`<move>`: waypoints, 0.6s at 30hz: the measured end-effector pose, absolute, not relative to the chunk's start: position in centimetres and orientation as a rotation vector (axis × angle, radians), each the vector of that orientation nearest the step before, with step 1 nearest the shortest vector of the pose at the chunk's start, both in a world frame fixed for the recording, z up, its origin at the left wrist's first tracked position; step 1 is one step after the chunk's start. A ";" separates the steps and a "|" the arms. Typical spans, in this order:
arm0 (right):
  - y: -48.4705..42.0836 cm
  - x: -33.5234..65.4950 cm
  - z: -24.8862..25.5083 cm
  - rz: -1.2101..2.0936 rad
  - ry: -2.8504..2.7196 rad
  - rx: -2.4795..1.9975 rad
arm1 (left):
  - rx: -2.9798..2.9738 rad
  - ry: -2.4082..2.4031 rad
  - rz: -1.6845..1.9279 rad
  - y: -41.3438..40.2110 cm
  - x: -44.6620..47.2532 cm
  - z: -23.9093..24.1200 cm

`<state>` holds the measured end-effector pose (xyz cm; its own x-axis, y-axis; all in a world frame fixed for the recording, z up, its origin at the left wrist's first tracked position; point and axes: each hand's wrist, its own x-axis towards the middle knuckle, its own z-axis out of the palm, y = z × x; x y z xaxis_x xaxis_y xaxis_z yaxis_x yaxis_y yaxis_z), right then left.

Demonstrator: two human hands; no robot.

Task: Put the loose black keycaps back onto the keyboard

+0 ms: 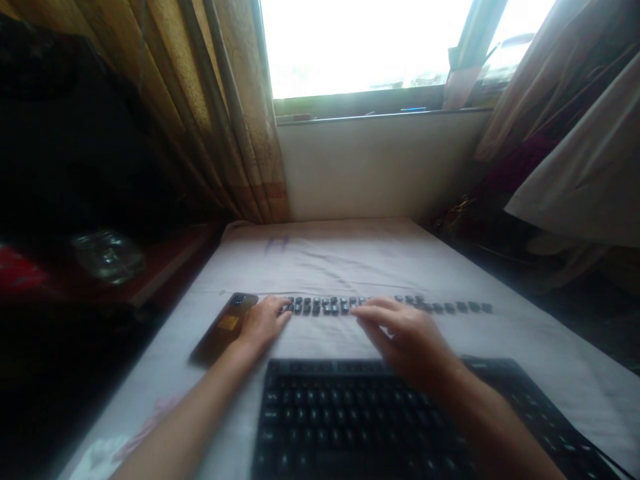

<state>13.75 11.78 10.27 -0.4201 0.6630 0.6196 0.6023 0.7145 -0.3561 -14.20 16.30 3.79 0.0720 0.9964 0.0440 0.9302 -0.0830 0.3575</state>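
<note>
A long double row of small black keycaps (pixel 327 307) lies across the white cloth, some with pale faces or marks. At its left end, the thumb and forefinger of my left hand (pixel 261 323) are closed about a keycap. My right hand (pixel 403 330) reaches over the row right of its middle, fingers bent together and tips at the keycaps. It covers part of the row, and whatever lies between its fingers is hidden. Nearer to me is a black keyboard (pixel 345 417), passing partly beneath my right forearm. Blur softens the picture.
A dark phone (pixel 223 330) lies beside my left hand. Pink and white cloth (pixel 150 420) is at the near left. Off the bed's left side, a clear plastic item (pixel 107 257) rests on a reddish surface. Curtains (pixel 240 133) flank the bright window (pixel 360 47); hanging cloth (pixel 585 160) is at right.
</note>
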 end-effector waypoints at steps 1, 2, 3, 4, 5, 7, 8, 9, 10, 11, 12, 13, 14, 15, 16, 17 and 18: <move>11.8 13.8 10.3 0.110 -2.149 -0.965 | 2.114 1.952 0.402 16.4 -14.2 3.8; 11.8 13.8 10.3 0.117 -2.152 -0.971 | 2.112 1.954 0.398 16.4 -14.2 3.8; 11.8 13.8 10.2 0.118 -2.153 -0.976 | 2.110 1.954 0.396 16.4 -14.2 3.7; 11.8 13.8 10.2 0.115 -2.158 -0.979 | 2.107 1.952 0.398 16.5 -14.2 3.6; 11.8 13.8 10.1 0.109 -2.167 -0.981 | 2.103 1.946 0.401 16.5 -14.2 3.6; 11.8 13.7 10.0 0.100 -2.192 -0.981 | 2.091 1.926 0.416 16.4 -14.4 3.5; 11.8 13.7 9.9 0.102 -2.206 -0.983 | 2.084 1.912 0.426 16.3 -14.5 3.6; 11.8 13.6 9.8 0.109 -2.222 -0.988 | 2.075 1.894 0.439 16.2 -14.6 3.7; 11.8 13.4 9.7 0.120 -2.236 -0.992 | 2.065 1.873 0.455 15.9 -14.6 3.8; 11.7 13.3 9.5 0.130 -2.250 -0.994 | 2.054 1.851 0.476 15.5 -14.7 4.0; 11.7 13.1 9.4 0.139 -2.266 -0.996 | 2.042 1.827 0.501 15.0 -14.8 4.3; 11.6 12.8 9.2 0.147 -2.285 -0.998 | 2.029 1.801 0.531 14.3 -14.8 4.6; 11.5 12.4 8.9 0.153 -2.305 -1.001 | 2.013 1.777 0.559 13.4 -14.8 4.9; 11.4 11.9 8.7 0.162 -2.327 -1.006 | 1.995 1.753 0.593 12.5 -14.8 5.2; 11.1 11.4 8.5 0.177 -2.346 -1.013 | 1.977 1.722 0.619 11.4 -14.7 5.4; 10.9 10.8 8.2 0.198 -2.361 -1.019 | 1.954 1.697 0.641 10.3 -14.7 5.5; 10.6 10.1 7.9 0.228 -2.373 -1.023 | 1.930 1.681 0.664 9.3 -14.6 5.6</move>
<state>10.05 10.57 7.89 -0.5653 0.7147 0.4118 0.6232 0.6972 -0.3544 -14.57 9.27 5.61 0.1221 0.9917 0.0412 0.7518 -0.1195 0.6485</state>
